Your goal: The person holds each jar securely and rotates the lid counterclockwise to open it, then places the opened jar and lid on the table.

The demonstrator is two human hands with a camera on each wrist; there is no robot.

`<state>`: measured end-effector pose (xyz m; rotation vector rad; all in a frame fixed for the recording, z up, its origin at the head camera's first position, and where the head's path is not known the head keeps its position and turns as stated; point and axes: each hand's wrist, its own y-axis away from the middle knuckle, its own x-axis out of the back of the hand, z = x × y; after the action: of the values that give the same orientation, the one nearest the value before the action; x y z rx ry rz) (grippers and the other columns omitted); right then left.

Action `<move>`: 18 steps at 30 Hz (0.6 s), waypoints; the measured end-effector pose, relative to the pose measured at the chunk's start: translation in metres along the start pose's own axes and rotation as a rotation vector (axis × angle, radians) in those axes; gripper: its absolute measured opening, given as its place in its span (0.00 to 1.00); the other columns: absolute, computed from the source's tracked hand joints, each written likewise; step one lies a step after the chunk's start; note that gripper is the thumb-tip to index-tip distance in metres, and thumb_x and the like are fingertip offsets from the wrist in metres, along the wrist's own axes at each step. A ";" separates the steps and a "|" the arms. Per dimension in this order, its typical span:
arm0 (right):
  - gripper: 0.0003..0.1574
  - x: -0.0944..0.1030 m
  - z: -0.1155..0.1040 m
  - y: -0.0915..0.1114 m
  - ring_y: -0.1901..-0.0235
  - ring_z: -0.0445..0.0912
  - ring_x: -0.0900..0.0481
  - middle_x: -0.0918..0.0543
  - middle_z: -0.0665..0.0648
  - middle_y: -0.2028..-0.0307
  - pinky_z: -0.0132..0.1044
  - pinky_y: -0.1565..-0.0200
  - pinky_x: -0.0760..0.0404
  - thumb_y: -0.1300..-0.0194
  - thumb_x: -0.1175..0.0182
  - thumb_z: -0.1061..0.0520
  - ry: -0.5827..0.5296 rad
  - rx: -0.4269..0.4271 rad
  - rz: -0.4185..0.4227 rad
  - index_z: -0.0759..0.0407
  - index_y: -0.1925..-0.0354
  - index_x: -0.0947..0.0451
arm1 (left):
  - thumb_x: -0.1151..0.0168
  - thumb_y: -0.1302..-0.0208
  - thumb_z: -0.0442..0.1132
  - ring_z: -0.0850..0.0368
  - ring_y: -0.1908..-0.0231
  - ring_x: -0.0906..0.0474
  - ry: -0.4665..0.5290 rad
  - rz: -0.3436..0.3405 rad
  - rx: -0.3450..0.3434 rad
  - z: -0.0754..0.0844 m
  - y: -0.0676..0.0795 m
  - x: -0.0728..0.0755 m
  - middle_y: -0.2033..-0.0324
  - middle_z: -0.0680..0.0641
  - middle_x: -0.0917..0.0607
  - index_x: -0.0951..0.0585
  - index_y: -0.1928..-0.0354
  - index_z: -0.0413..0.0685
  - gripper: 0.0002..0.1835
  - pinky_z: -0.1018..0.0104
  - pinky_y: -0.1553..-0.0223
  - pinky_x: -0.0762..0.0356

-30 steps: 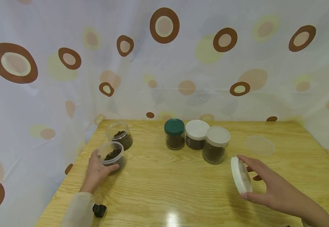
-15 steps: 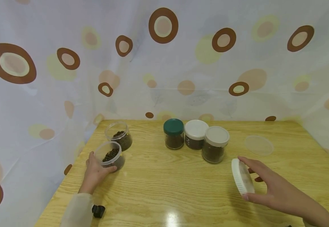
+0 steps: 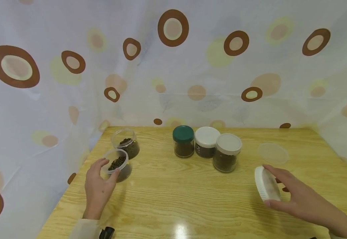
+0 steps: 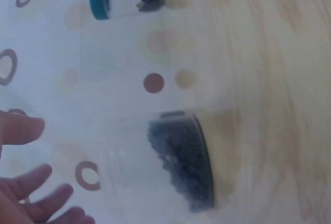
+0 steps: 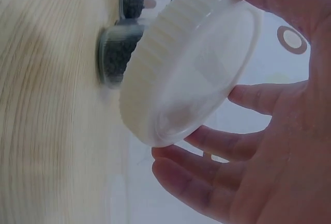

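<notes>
A clear lidless jar (image 3: pixel 124 172) of dark brown granules stands at the table's left. Above and in front of it is my left hand (image 3: pixel 99 189), thumb and fingers spread apart and relaxed. In the left wrist view a gap shows between these fingers and the jar (image 4: pixel 181 167). A second lidless jar (image 3: pixel 131 149) with similar granules stands just behind. On the right, my right hand (image 3: pixel 305 200) holds a white ribbed screw lid (image 3: pixel 266 184) on edge above the table, thumb and fingertips on its rim. Its smooth inner face is turned to the palm in the right wrist view.
Three filled, lidded jars stand mid-table: a green-lidded jar (image 3: pixel 183 141), a white-lidded jar (image 3: pixel 207 141) and a taller pale-lidded jar (image 3: pixel 227 152). A flat translucent disc (image 3: pixel 273 153) lies to their right. A patterned curtain (image 3: pixel 173 83) hangs behind the table (image 3: pixel 167 199).
My left hand has let go of the front jar and drawn back and up toward me. The right hand has shifted slightly right with the lid.
</notes>
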<state>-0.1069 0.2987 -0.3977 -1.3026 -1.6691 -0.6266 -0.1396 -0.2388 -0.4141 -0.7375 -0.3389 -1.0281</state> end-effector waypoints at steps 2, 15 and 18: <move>0.60 0.000 0.003 -0.001 0.51 0.32 0.28 0.31 0.62 0.35 0.31 0.65 0.23 0.46 0.26 0.43 0.013 -0.021 -0.007 0.44 0.23 0.47 | 0.33 0.39 0.34 0.34 0.36 0.32 0.042 0.022 -0.068 0.005 0.003 -0.001 0.38 0.35 0.23 0.21 0.44 0.35 0.21 0.35 0.39 0.34; 0.61 0.004 0.035 -0.014 0.48 0.75 0.25 0.32 0.82 0.41 0.65 0.59 0.22 0.45 0.27 0.44 0.087 -0.048 -0.046 0.67 0.25 0.46 | 0.30 0.41 0.32 0.46 0.39 0.24 0.099 -0.055 -0.245 0.038 0.013 -0.015 0.42 0.42 0.19 0.19 0.45 0.42 0.21 0.63 0.44 0.25; 0.61 0.003 0.044 -0.020 0.50 0.78 0.26 0.31 0.85 0.44 0.66 0.59 0.23 0.46 0.27 0.44 0.118 -0.055 -0.040 0.71 0.28 0.45 | 0.31 0.41 0.32 0.46 0.38 0.25 0.114 -0.088 -0.256 0.041 0.014 -0.016 0.41 0.42 0.20 0.20 0.44 0.42 0.22 0.59 0.43 0.23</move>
<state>-0.1409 0.3301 -0.4128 -1.2493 -1.5952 -0.7635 -0.1322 -0.1957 -0.3997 -0.8951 -0.1433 -1.2053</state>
